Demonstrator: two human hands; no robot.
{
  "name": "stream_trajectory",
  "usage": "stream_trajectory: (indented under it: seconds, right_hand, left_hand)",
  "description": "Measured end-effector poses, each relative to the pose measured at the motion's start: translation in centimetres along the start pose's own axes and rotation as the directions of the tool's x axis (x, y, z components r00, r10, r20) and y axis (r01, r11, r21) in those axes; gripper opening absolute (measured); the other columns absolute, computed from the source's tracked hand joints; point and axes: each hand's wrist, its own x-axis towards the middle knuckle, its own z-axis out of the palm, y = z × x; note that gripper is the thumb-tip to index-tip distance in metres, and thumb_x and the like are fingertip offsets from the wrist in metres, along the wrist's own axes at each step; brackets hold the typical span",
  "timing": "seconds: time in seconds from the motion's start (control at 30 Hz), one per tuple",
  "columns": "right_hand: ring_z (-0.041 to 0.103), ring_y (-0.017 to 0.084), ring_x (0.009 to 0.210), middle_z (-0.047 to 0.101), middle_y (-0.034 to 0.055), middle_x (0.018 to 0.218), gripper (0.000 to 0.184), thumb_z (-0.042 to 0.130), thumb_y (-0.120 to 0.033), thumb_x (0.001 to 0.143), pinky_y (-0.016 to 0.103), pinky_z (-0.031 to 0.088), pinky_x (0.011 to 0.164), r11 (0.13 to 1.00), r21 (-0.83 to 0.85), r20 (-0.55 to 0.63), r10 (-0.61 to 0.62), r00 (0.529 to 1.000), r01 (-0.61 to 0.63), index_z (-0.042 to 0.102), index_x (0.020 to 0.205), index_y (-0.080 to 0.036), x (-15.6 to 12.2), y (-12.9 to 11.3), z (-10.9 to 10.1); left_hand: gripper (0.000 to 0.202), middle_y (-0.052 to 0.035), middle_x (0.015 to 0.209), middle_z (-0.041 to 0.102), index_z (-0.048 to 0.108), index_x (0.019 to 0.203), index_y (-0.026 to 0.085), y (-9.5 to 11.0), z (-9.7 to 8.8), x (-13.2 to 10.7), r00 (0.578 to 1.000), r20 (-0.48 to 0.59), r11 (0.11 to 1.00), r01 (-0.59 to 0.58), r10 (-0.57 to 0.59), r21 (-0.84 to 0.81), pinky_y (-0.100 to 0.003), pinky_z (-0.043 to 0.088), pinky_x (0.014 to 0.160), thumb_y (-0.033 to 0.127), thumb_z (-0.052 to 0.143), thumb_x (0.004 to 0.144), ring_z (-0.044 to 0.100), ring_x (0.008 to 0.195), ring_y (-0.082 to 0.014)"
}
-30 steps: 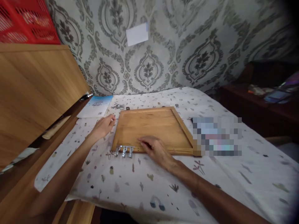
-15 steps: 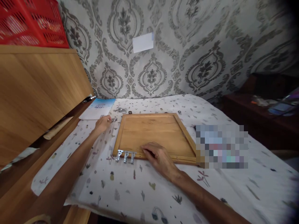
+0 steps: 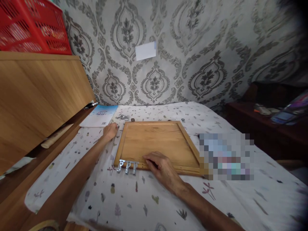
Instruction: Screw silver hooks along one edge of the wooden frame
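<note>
The wooden board [image 3: 156, 138] lies on patterned cloth [image 3: 133, 203], the left hand [image 3: 110, 131] beside it, the right hand [image 3: 163, 168] at its near edge; both curl, any grip unclear. If the right slips left, it could knock the metal hooks [image 3: 127, 167].

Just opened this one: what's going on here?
A person is working at a framed wooden board lying on a patterned cloth. Three metal hooks sit in a row on its near edge, toward the left corner. The right hand is at that edge, just right of the hooks, fingers bunched. The left hand is beside the board's left side, near a booklet. Whether either hand holds something small can't be told.
</note>
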Motion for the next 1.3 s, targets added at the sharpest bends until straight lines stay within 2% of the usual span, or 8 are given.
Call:
stream_trajectory:
  seconds: [0.13,0.3,0.43,0.57,0.67,0.9,1.07,1.3]
  right_hand:
    - [0.067,0.022,0.085,0.074,0.0065,0.088,0.022,0.052,-0.011,0.093,0.036,0.055,0.077,1.000,-0.001,0.006,-0.005,1.000,0.005,0.072,0.096,-0.020,0.0,0.0,0.0]
    - [0.067,0.021,0.085,0.073,0.0062,0.088,0.021,0.052,-0.012,0.094,0.034,0.054,0.077,1.000,-0.003,0.019,-0.008,1.000,0.008,0.071,0.096,-0.020,0.0,-0.1,-0.1]
    - [0.066,0.020,0.083,0.072,0.0063,0.086,0.021,0.052,-0.011,0.094,0.032,0.052,0.075,1.000,-0.006,0.031,0.005,1.000,-0.004,0.071,0.095,-0.019,0.0,-0.3,-0.3]
    - [0.065,0.020,0.083,0.072,0.0064,0.087,0.021,0.052,-0.010,0.094,0.031,0.051,0.075,1.000,-0.005,0.043,0.007,0.999,-0.006,0.071,0.095,-0.019,0.0,-0.2,-0.3]
    - [0.065,0.020,0.083,0.072,0.0061,0.086,0.021,0.052,-0.010,0.094,0.032,0.050,0.075,1.000,-0.016,0.054,0.014,0.998,-0.013,0.070,0.095,-0.019,-0.1,-0.2,-0.2]
    - [0.064,0.020,0.083,0.071,0.0067,0.085,0.020,0.052,-0.010,0.095,0.031,0.050,0.074,1.000,0.005,0.053,0.010,0.999,-0.010,0.070,0.094,-0.017,-0.1,-0.3,-0.3]
    - [0.064,0.021,0.084,0.072,0.0066,0.087,0.020,0.052,-0.010,0.094,0.032,0.050,0.075,1.000,0.000,0.063,0.025,0.998,-0.025,0.070,0.094,-0.019,0.0,-0.1,-0.3]
    - [0.065,0.021,0.083,0.070,0.0063,0.085,0.022,0.050,-0.012,0.095,0.032,0.051,0.074,1.000,-0.003,0.059,0.008,0.998,-0.008,0.070,0.093,-0.019,0.0,-0.1,-0.2]
  left_hand:
    - [0.036,-0.0108,0.125,0.062,0.060,0.125,0.016,0.4,-0.6,1.0,1.000,-0.026,1.000,0.004,-0.005,-0.015,-0.045,0.056,0.091,0.036,0.061,0.095,0.064,0.109,-0.0233]
    - [0.037,-0.0109,0.127,0.062,0.059,0.127,0.017,1.8,-1.5,4.4,0.998,-0.063,0.999,0.017,-0.019,-0.044,-0.045,0.056,0.091,0.036,0.062,0.095,0.063,0.110,-0.0236]
    - [0.037,-0.0108,0.127,0.062,0.059,0.127,0.017,2.9,-1.2,6.4,0.997,-0.077,0.999,-0.002,-0.002,-0.053,-0.044,0.056,0.091,0.036,0.062,0.095,0.063,0.110,-0.0236]
    - [0.037,-0.0111,0.128,0.061,0.059,0.128,0.018,3.7,-0.2,6.9,0.988,-0.126,0.994,-0.100,0.094,-0.040,-0.045,0.056,0.092,0.036,0.061,0.095,0.063,0.111,-0.0236]
    - [0.036,-0.0112,0.128,0.061,0.060,0.126,0.017,3.8,0.6,7.0,0.982,-0.119,0.989,-0.149,0.146,-0.021,-0.045,0.056,0.093,0.036,0.060,0.096,0.063,0.110,-0.0233]
    - [0.035,-0.0110,0.127,0.062,0.060,0.126,0.017,3.2,0.8,7.4,0.987,-0.115,0.993,-0.119,0.115,-0.024,-0.045,0.056,0.092,0.035,0.061,0.095,0.063,0.110,-0.0232]
    - [0.036,-0.0110,0.128,0.061,0.060,0.126,0.017,2.2,-0.8,6.9,0.987,-0.128,0.989,-0.114,0.101,-0.095,-0.045,0.056,0.093,0.035,0.061,0.095,0.063,0.111,-0.0236]
    - [0.036,-0.0105,0.123,0.063,0.060,0.124,0.015,0.7,-5.0,5.4,0.989,-0.062,0.939,-0.149,0.137,-0.310,-0.044,0.057,0.089,0.036,0.061,0.095,0.065,0.105,-0.0225]
